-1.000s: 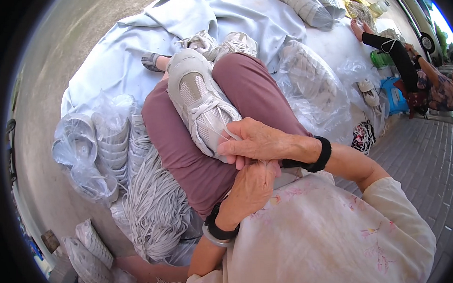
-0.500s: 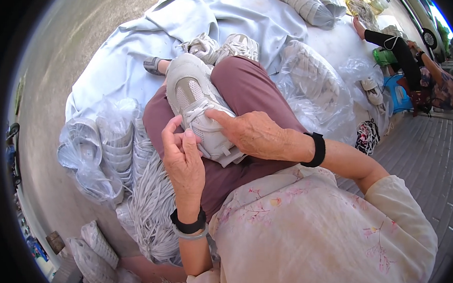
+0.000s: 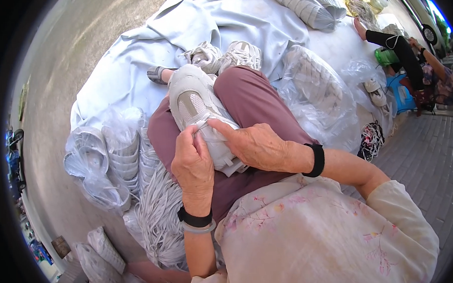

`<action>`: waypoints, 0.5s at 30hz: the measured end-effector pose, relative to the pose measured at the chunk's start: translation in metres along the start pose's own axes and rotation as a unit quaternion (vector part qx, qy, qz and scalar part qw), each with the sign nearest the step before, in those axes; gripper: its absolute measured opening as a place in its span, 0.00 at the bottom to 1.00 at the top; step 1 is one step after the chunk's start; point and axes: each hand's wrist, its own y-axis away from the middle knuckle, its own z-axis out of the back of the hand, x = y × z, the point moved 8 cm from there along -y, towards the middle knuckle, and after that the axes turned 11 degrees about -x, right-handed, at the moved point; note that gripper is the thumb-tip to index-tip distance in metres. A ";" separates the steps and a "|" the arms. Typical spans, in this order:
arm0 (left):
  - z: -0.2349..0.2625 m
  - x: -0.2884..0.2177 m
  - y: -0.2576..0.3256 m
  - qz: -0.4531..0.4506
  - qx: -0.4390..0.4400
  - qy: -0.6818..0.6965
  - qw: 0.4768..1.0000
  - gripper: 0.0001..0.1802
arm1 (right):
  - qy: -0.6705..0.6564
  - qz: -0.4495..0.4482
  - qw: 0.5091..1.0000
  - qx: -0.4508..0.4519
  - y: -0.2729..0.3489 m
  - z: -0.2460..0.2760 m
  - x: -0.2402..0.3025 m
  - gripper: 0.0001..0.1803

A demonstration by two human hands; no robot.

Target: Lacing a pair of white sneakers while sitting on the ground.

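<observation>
A pale grey and white sneaker [image 3: 189, 90] lies across my lap between my knees, its toe pointing away from me. White shoelace [image 3: 201, 119] crosses its front below the toe panel. My left hand [image 3: 193, 160] is closed, thumb and forefinger pinching the lace at the shoe's left side. From the right, my right hand [image 3: 259, 146] bends round the shoe, with its index fingertip pressed on the laces; its thumb is hidden. Just beyond my knees stand two more laced sneakers [image 3: 240, 55]. A thick bundle of loose white laces [image 3: 164, 220] hangs by my left thigh.
Bagged stacks of shoe uppers [image 3: 123, 156] lie at my left. More wrapped shoes [image 3: 314, 77] are at my right on a pale blue sheet [image 3: 132, 59]. A seated person [image 3: 436, 76] is at far right by a blue stool [image 3: 401, 93]. Wrapped bundles [image 3: 98, 263] sit lower left.
My left hand's spread fingers have closed into a pinch at the lace, moving slightly up and right. The right hand stays at the shoe. The whole view has shifted a little.
</observation>
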 end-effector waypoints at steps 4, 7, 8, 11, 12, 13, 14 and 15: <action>-0.001 -0.007 -0.004 -0.043 0.006 -0.045 0.998 0.08 | 0.040 0.006 0.999 0.023 -0.001 -0.001 0.002 0.38; -0.002 -0.009 -0.008 -0.052 0.015 -0.047 0.997 0.06 | 0.059 0.012 0.997 0.042 -0.001 -0.002 0.003 0.38; -0.002 -0.009 -0.008 -0.054 0.015 -0.047 0.997 0.06 | 0.061 0.017 0.997 0.044 0.000 -0.002 0.003 0.39; -0.007 -0.006 -0.008 -0.065 0.019 -0.051 0.996 0.06 | 0.067 0.036 0.997 0.024 0.003 -0.002 0.004 0.39; -0.008 -0.004 -0.007 -0.057 0.018 -0.045 0.997 0.06 | 0.068 0.035 0.997 0.022 0.004 -0.003 0.003 0.39; -0.008 -0.003 -0.007 -0.049 0.017 -0.040 0.998 0.05 | 0.055 0.034 0.998 0.020 0.004 -0.004 0.004 0.40; -0.009 -0.004 -0.007 -0.049 0.018 -0.039 0.998 0.05 | 0.042 0.034 0.998 0.017 0.004 -0.004 0.004 0.40; -0.008 -0.003 -0.006 -0.030 0.003 -0.032 0.999 0.04 | 0.042 0.033 0.998 0.017 0.003 -0.004 0.004 0.40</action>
